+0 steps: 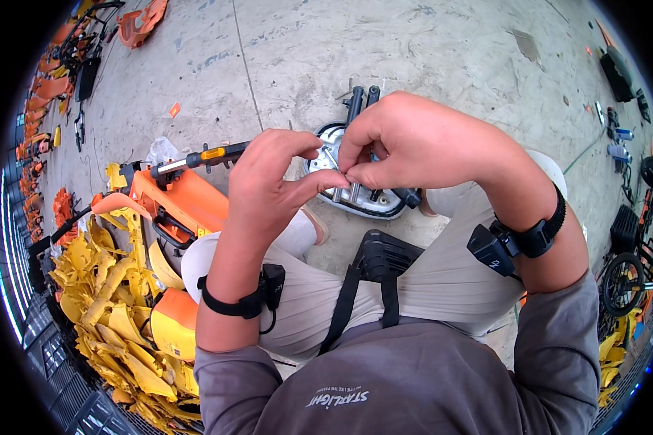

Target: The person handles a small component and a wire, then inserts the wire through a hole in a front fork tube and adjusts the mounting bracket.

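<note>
My left hand (268, 170) and my right hand (406, 145) meet over a rounded silver and black metal part (374, 209) on the floor between my feet. The right thumb and forefinger are pinched together; whatever is between them is too small or hidden to make out. My left thumb reaches to those fingertips, while its forefinger curves above with a gap between. Two dark tubes (354, 109) stick out past the far side of the metal part. Part of it is hidden behind my hands.
On the left lie a heap of yellow plastic pieces (116, 319), an orange shell (189, 206) and a grey-black tube with a handle (203, 157). A black ribbed object (383, 254) sits between my thighs. Wheels and dark parts (622, 283) line the right side.
</note>
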Demonstrator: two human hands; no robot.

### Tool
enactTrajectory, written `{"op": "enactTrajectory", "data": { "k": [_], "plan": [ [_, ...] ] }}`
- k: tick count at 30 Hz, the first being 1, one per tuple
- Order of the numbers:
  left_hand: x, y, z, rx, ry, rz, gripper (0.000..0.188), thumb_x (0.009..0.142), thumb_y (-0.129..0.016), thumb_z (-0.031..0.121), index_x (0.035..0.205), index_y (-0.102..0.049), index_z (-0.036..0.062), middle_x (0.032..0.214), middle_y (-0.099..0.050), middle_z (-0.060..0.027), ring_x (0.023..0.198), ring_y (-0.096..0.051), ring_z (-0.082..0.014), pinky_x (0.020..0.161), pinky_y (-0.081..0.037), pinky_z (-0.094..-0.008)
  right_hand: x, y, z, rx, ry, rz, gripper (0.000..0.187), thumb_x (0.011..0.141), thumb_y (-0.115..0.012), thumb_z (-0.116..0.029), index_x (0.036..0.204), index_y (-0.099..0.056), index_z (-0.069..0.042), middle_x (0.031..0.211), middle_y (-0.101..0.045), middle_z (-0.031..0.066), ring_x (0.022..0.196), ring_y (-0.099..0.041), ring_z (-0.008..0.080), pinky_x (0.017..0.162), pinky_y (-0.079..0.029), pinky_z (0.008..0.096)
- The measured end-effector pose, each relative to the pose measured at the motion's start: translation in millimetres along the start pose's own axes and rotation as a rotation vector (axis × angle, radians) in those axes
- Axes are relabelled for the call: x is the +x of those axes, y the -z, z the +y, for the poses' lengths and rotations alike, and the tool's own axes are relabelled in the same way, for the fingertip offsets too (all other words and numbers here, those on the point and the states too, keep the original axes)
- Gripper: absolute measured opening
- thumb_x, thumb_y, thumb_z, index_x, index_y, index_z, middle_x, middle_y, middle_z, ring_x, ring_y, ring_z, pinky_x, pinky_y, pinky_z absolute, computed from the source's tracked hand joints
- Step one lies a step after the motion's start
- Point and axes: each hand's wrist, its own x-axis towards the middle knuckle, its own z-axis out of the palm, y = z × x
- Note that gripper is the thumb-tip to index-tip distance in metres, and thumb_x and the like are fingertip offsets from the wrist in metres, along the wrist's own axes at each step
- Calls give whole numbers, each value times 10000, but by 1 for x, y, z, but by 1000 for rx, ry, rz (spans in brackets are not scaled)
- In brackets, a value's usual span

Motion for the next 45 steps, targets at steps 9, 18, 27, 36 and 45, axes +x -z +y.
{"op": "enactTrajectory", "data": {
  "k": [9, 18, 27, 36, 45],
  "plan": [
    [0, 1, 0, -1, -10, 10, 467, 604, -934, 254, 937, -670, 60, 814, -675, -55, 749, -658, -212, 664, -516, -318, 4, -2, 6, -58, -84, 129, 226, 828, -758, -200, 907, -757, 11, 796, -730, 161, 725, -702, 274, 690, -554, 356],
    [-1, 2, -3, -10, -37, -6, 507, 560, -944, 287, 914, -666, 53, 820, -677, -56, 750, -658, -210, 662, -517, -311, 4, 4, 4, -8, -191, -38, 382, 804, -843, -354, 907, -745, 0, 756, -703, 97, 704, -657, 202, 649, -516, 342],
    [0, 3, -3, -140, -44, 31, 616, 492, -949, 391, 912, -669, 39, 809, -676, -63, 764, -660, -214, 687, -526, -309, 5, 0, 8, -36, -180, 72, 242, 855, -776, -238, 901, -723, -6, 764, -697, 103, 700, -649, 204, 648, -508, 343],
    [1, 2, -6, -91, -48, -14, 596, 558, -947, 367, 975, -672, 42, 871, -689, -73, 800, -665, -233, 718, -536, -328, 2, 3, -2, -41, -128, 19, 194, 875, -756, -196, 899, -688, -16, 699, -636, 82, 639, -566, 183, 595, -454, 345],
    [3, 0, 0, -30, 81, -122, 461, 717, -905, 191, 1081, -684, 16, 1019, -719, -96, 927, -694, -222, 828, -554, -328, 4, -1, 10, 22, -107, 125, 152, 906, -708, -139, 987, -709, -10, 827, -696, 103, 758, -650, 198, 696, -517, 339]
  ]
}}
